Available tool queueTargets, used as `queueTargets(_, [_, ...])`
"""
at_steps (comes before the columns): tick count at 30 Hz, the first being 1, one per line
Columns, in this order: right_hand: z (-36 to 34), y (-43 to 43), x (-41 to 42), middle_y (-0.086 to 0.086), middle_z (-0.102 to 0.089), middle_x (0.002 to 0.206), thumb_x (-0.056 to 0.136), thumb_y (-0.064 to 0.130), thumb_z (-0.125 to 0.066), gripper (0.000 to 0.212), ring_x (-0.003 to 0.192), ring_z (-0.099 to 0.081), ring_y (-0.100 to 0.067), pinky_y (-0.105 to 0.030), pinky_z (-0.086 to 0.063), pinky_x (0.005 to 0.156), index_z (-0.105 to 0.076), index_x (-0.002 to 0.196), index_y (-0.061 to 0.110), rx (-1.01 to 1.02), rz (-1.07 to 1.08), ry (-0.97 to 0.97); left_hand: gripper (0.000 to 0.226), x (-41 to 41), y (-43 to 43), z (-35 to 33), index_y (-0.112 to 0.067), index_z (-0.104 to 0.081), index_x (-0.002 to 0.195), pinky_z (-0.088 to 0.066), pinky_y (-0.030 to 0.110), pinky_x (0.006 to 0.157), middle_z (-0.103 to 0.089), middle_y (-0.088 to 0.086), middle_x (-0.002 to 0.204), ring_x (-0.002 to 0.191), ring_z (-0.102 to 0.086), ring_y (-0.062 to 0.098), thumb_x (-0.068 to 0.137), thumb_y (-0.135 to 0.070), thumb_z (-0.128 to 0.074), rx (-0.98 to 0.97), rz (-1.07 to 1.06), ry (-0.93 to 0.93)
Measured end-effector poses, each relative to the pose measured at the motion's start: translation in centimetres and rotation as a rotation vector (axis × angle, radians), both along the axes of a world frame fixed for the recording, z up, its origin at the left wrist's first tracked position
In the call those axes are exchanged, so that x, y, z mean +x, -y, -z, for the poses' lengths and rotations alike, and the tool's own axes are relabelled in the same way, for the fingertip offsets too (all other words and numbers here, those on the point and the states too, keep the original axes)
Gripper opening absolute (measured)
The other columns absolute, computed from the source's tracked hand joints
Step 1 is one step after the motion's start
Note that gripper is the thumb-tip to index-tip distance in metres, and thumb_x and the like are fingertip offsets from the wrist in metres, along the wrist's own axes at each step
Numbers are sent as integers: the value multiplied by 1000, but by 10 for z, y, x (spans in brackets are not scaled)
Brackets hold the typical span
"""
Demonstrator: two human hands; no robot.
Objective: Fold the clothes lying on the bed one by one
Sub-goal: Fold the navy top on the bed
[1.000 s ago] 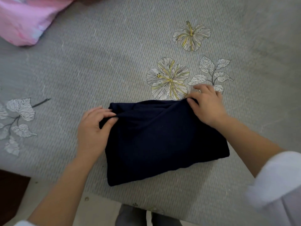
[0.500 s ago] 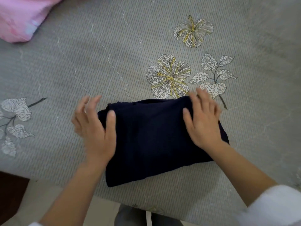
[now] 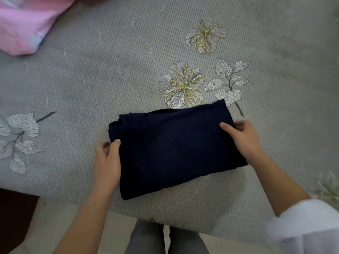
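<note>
A navy garment (image 3: pixel 176 149), folded into a thick rectangle, lies in the centre of the frame on the bed (image 3: pixel 110 61), close to the bed's near edge and tilted so that its right end sits higher in the frame than its left. The left hand (image 3: pixel 107 162) grasps the garment's left edge, with the thumb laid on top of the cloth and the fingers curled at the side, slightly blurred. The right hand (image 3: pixel 242 138) grasps the right edge in the same way: its thumb presses on the top surface and its fingers wrap round the fold. The bed's grey, ribbed cover carries printed flowers (image 3: pixel 183 85) just above the garment, whose upper edge overlaps the lowest petals and a leaf. A pink cloth (image 3: pixel 23 24) lies in the upper left corner of the frame, well apart from the garment. A white sleeve (image 3: pixel 308 226) covers the right forearm at the lower right. Grey trousers (image 3: pixel 165 239) show at the bottom centre, standing on a pale floor (image 3: pixel 36 226).
</note>
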State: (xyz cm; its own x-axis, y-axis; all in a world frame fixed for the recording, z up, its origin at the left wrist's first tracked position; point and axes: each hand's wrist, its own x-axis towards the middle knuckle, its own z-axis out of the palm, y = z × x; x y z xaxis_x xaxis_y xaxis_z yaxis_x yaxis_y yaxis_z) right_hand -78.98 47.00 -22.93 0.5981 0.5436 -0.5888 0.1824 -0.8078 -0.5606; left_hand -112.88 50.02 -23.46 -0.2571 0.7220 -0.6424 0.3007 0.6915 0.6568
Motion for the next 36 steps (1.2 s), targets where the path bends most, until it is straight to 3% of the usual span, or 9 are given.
queueTargets(2, [-10, 2, -4, 4, -65, 100, 74, 43, -77, 49, 86, -64, -14, -27, -49, 66, -58, 110, 15, -50, 45, -128, 58, -1, 3, -6, -21, -47, 132, -47, 29, 78, -59, -4, 120, 105, -58, 13, 87, -55, -55, -96, 35, 93])
queueTargets(5, [-25, 5, -11, -6, -72, 93, 75, 27, -76, 29, 83, -69, -25, -35, -56, 71, -68, 99, 12, -131, 64, -262, 35, 1, 0, -20, -19, -58, 118, -51, 28, 66, -65, 3, 112, 95, -63, 18, 87, -33, -63, -197, 62, 169])
queueTargets(8, [-46, 12, -22, -12, -71, 89, 76, 17, -73, 18, 81, -68, -28, -41, -58, 73, -70, 90, 6, -133, 55, -211, 9, 3, -4, -40, -28, -60, 96, -47, 23, 55, -68, 0, 99, 84, -64, 15, 89, -22, -61, -180, 93, 185])
queueTargets(13, [-90, 49, -28, -15, -70, 89, 83, 13, -66, 16, 82, -67, -27, -45, -57, 78, -68, 91, -1, -38, 77, -162, 24, 14, -6, -84, -28, -56, 113, -50, 27, 63, -66, -3, 102, 92, -65, 16, 90, -20, -60, -62, 187, 201])
queueTargets(21, [-173, 183, 15, -6, -72, 94, 85, 11, -68, 10, 84, -68, -22, -37, -56, 73, -70, 95, 13, 125, 290, -187, 20, 77, 32, -157, -29, -55, 108, -50, 30, 63, -65, 1, 101, 91, -64, 18, 91, -20, -59, -47, 449, 234])
queueTargets(27, [-223, 328, 64, 0, -71, 88, 84, 11, -69, 8, 82, -67, -19, -36, -55, 73, -69, 88, 18, 220, 454, -115, 17, 171, 122, -203, -27, -59, 104, -48, 26, 57, -67, 4, 96, 84, -66, 18, 90, -18, -61, -6, 651, 270])
queueTargets(30, [-242, 407, 93, 3, -70, 85, 85, 10, -68, 12, 77, -67, -14, -27, -53, 61, -68, 82, 22, 267, 509, -84, 17, 221, 186, -222, -28, -59, 104, -47, 23, 55, -68, 0, 92, 80, -65, 13, 89, -20, -63, 28, 722, 304])
queueTargets(34, [-270, 500, 136, 2, -70, 84, 84, 10, -69, 8, 78, -66, -17, -33, -54, 68, -69, 85, 18, 299, 561, -2, 21, 290, 265, -245, -22, -59, 110, -48, 26, 57, -68, 3, 98, 85, -65, 16, 90, -21, -62, 25, 843, 361])
queueTargets(36, [-284, 539, 157, 2, -70, 84, 83, 10, -69, 11, 77, -65, -15, -30, -51, 62, -69, 81, 20, 340, 610, 40, 21, 325, 298, -257, -21, -60, 110, -48, 28, 57, -68, 4, 99, 86, -65, 17, 90, -20, -62, 26, 878, 380])
